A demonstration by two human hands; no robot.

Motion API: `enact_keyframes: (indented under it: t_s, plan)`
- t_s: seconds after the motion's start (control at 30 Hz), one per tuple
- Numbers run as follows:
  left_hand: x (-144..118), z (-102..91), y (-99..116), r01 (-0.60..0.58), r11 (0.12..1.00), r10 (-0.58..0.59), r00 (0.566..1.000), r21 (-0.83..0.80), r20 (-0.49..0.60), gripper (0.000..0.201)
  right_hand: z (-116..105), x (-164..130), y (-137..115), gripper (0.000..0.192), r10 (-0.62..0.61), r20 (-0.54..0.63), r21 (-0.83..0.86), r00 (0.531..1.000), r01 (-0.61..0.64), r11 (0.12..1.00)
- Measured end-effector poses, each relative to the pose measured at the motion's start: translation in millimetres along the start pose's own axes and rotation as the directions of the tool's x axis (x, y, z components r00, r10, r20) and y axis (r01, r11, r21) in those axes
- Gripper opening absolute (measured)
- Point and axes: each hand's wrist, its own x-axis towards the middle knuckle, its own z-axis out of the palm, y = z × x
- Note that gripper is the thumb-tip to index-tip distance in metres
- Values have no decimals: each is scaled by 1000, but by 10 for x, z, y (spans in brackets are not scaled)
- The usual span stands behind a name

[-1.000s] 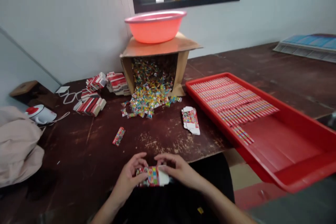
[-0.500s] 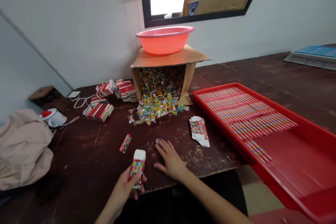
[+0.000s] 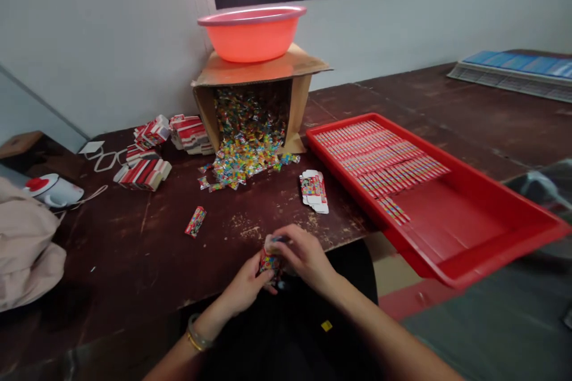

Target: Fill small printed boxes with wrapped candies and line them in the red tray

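Note:
Both my hands meet at the near edge of the dark wooden table [image 3: 134, 250]. My left hand [image 3: 245, 283] grips a small colourful carton [image 3: 269, 261] from below. My right hand [image 3: 304, 256] closes over the carton's top end. A short stack of flat cartons [image 3: 314, 190] lies just beyond my right hand. One closed small box [image 3: 195, 221] lies on the table to the left. A tipped cardboard box [image 3: 250, 80] spills wrapped candies [image 3: 243, 164] toward me.
A red tray [image 3: 473, 232] with rows of filled boxes juts over the table edge at right. A pink basin [image 3: 252, 33] sits on the cardboard box. Bundles of flat cartons [image 3: 147, 169] lie at left, with a white device [image 3: 53, 190] and beige cloth [image 3: 24, 250].
My right hand left the table top and came back onto the carton held by my left hand. The view swung down and to the right.

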Motion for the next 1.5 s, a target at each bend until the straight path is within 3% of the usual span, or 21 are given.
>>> enact_keyframes:
  t_s: [0.1, 0.33, 0.53, 0.67, 0.73, 0.8, 0.87, 0.93, 1.0, 1.07, 1.13, 1.23, 1.4, 1.5]
  plan:
    - [-83, -22, -49, 10, 999, -9, 999, 36, -32, 48, 64, 151, -14, 9, -70, 124, -166, 990, 91, 982]
    - [-152, -63, -77, 60, 997, -63, 997, -56, -44, 51, 268, 33, 131, 11, -76, 110, -187, 991, 96, 978]
    - [-130, 24, -4, 40, 995, -52, 988, -87, -146, 57, 294, -208, 144, 23, -67, -104, -200, 992, 45, 979]
    - [-140, -3, -5, 91, 987, -111, 981, -131, -160, 67, 220, -233, 68, 23, -37, 39, -144, 999, 42, 989]
    - [-144, -21, -6, 95, 986, -119, 976, -135, -184, 62, 207, -214, 76, 24, 38, 5, 13, 999, -38, 999]
    - [-150, -30, 5, 90, 986, -114, 977, -139, -182, 57, 224, -184, 123, 25, 215, 41, 274, 976, -218, 937]
    - [-158, -32, 31, 87, 988, -108, 980, -130, -165, 53, 262, -149, 181, 26, 345, 241, 486, 907, -421, 766]
    - [-165, -34, 64, 81, 993, -94, 984, -88, -152, 45, 301, -114, 212, 29, 346, 402, 545, 848, -525, 654]
    - [-162, -43, 90, 65, 998, -66, 985, -9, -159, 37, 316, -87, 190, 24, 305, 378, 479, 874, -467, 743]
    - [-145, -62, 99, 64, 997, -55, 979, 41, -194, 32, 302, -72, 125, 18, 178, 310, 320, 934, -278, 906]
    - [-119, -86, 100, 88, 996, -80, 971, 25, -226, 30, 272, -63, 50, 22, 34, 310, 198, 950, -99, 975]
    - [-93, -123, 116, 106, 994, -112, 973, -36, -201, 30, 242, -35, -7, 30, -16, 304, 175, 953, -40, 984]
    - [-162, -179, 184, 86, 976, -81, 996, -200, 34, 39, 241, 54, 64, 25, 7, 200, 111, 980, -30, 993]
    - [-224, -206, 174, 81, 987, -79, 997, -138, 18, 43, 261, 14, 108, 26, -99, 211, 26, 972, 96, 995]
